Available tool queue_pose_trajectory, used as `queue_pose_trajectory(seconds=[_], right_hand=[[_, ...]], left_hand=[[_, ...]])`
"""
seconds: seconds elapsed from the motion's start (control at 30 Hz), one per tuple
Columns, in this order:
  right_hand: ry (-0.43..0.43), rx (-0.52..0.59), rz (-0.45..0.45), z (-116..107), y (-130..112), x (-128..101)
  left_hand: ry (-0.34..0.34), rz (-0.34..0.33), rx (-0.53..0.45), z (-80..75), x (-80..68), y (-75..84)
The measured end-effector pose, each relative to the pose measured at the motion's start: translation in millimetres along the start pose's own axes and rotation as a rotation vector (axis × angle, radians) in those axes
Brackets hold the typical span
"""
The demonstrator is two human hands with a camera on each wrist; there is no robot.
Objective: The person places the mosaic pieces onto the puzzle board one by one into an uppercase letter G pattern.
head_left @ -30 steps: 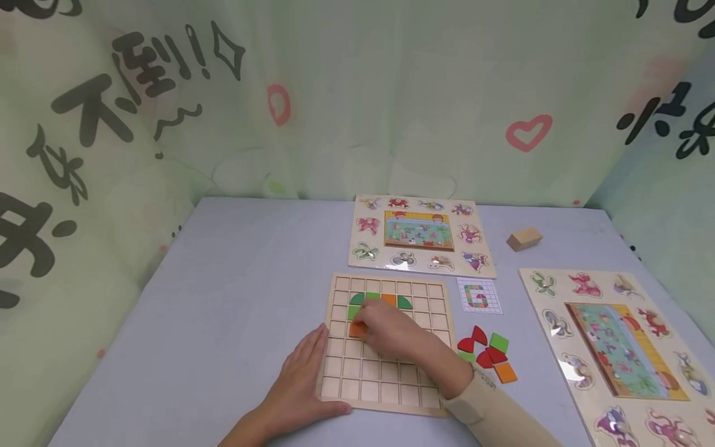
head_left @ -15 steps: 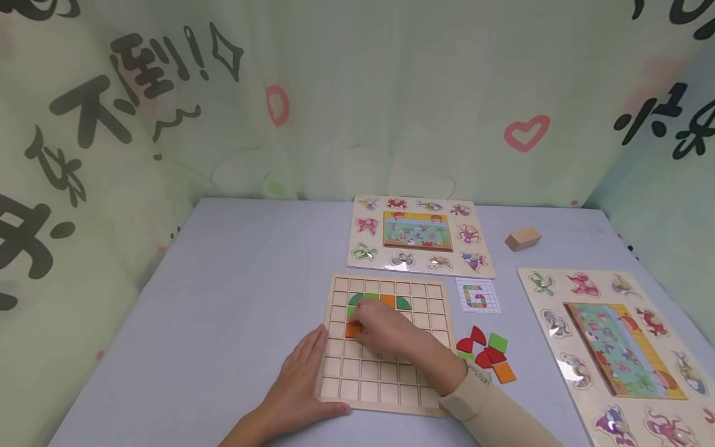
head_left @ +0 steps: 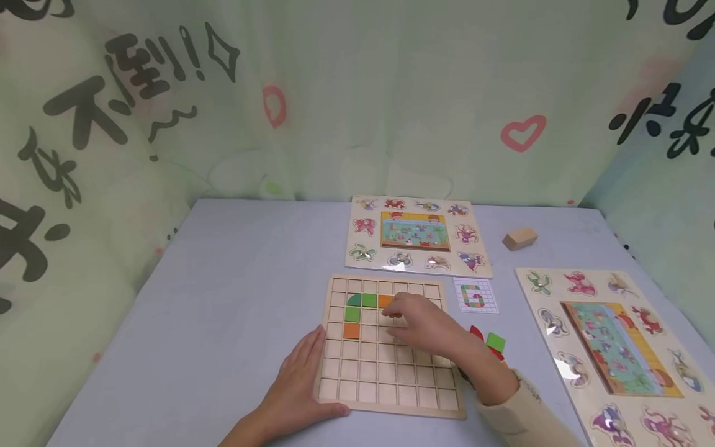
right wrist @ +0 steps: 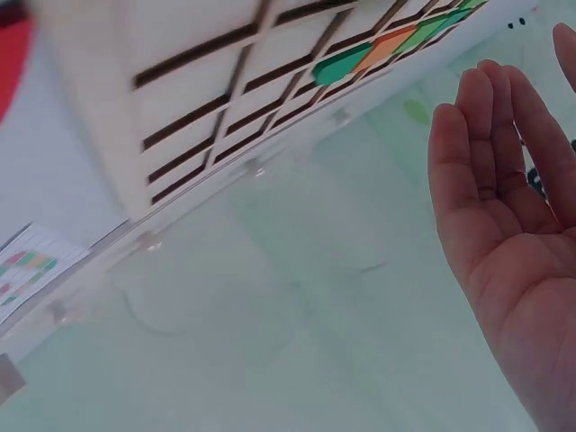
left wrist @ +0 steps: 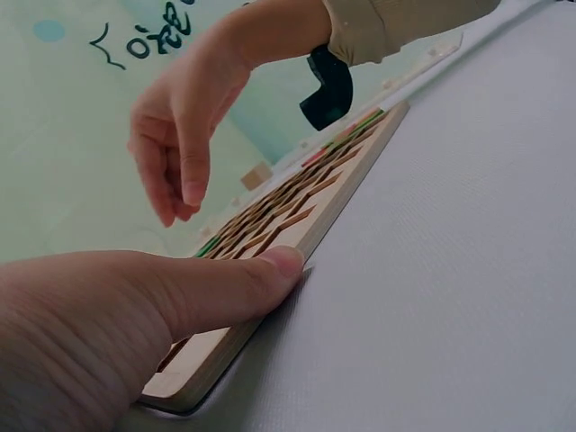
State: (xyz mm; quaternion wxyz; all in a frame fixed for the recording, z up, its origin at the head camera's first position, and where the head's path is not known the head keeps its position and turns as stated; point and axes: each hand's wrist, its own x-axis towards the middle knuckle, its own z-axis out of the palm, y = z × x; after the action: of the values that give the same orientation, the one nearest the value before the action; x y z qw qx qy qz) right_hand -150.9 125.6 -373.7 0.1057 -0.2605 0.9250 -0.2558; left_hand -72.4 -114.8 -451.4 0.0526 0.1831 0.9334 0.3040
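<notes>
Head view: wooden grid board (head_left: 385, 366) lying at lower centre of the desk (head_left: 234, 292); left hand (head_left: 298, 379) pressing flat, fingers straight, on its lower-left edge; right hand (head_left: 427, 326) hovering over its right half, fingers relaxed, holding nothing. Orange square tile (head_left: 351, 331) sitting in the board's left column below a green square tile (head_left: 352, 314).

Left wrist view: thumb (left wrist: 225, 288) resting against the board's edge (left wrist: 270, 315).

Right wrist view: palm (right wrist: 513, 243) showing open and empty.

We see the wooden grid board (head_left: 385, 379) lying flat at 6 o'clock on the bench. Its upper-left cells hold a dark green quarter-circle tile (head_left: 354, 300), two green squares and two orange squares (head_left: 351, 330).
</notes>
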Motion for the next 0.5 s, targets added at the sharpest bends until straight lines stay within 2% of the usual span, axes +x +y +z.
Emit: queue_pose_trajectory(seconds=[0.17, 0.5], right_hand=[[0.050, -0.030, 0.041, -15, 21, -21], [0.129, -0.026, 0.210, -38, 60, -64]], left_hand=[[0.004, -0.005, 0.005, 0.4, 1.0, 0.0], [-0.019, -0.029, 0.002, 0.3, 0.7, 3.3]])
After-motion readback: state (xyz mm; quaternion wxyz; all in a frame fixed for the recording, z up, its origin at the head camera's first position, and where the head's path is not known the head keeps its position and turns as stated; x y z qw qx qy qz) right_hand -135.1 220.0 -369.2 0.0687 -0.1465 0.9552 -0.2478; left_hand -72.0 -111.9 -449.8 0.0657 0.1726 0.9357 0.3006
